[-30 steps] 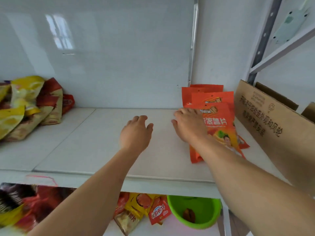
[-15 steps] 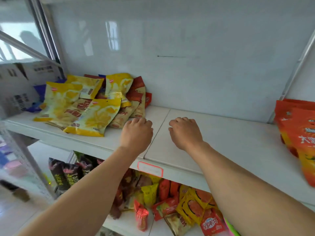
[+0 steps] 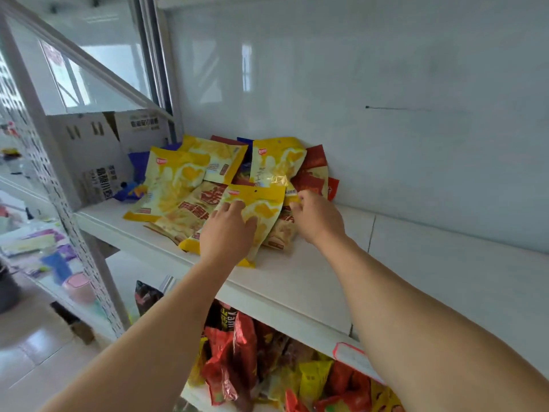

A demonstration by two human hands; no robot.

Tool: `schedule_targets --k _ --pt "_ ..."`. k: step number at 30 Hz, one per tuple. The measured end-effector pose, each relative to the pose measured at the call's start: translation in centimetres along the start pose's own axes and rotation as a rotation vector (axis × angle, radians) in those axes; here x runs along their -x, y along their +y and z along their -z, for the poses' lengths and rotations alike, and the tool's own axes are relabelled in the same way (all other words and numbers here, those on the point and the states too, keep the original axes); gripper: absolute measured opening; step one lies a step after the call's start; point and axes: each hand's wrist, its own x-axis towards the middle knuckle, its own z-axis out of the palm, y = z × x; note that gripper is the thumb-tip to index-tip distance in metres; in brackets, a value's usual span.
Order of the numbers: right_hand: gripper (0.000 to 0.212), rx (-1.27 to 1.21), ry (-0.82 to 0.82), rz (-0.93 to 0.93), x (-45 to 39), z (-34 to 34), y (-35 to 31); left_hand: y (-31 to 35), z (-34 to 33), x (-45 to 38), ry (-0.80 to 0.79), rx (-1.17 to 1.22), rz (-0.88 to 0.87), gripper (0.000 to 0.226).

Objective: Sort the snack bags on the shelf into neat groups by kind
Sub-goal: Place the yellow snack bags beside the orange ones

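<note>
Yellow bag point(image 3: 261, 215) half hidden under left hand point(image 3: 227, 233).

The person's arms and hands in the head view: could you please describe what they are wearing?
Both forearms are bare up to the frame edge, with no sleeves showing. The left hand and right hand wear no gloves, and no watch, bracelet or ring is visible.

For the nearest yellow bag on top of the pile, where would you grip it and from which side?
Judging by its pose, take the front yellow bag by its near lower edge, coming from the shelf's open front. It lies flat atop the pile, that end overhanging other bags, and the left hand already rests there.
</note>
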Motion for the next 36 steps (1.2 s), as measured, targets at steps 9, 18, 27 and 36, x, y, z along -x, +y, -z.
schedule_targets --k 9,18,27,36 --pt "0.066 -0.322 0.056 -0.330 -10.1 -4.6 -1.7 -3.0 -2.9 -6.8 -0.194 -0.043 0.207 0.098" --pt "0.071 -0.501 -0.002 -0.534 -14.2 -6.7 -2.1 -4.8 -2.6 -9.4 -0.254 -0.067 0.165 0.119" --pt "0.052 -0.902 0.019 -0.582 -13.3 -5.1 -2.9 -6.6 -1.0 -10.7 -0.349 0.228 0.161 0.100" --pt "0.051 -1.042 0.161 -0.586 -9.4 -2.7 -2.1 -7.8 0.7 -11.5 -0.498 0.682 0.232 0.052"
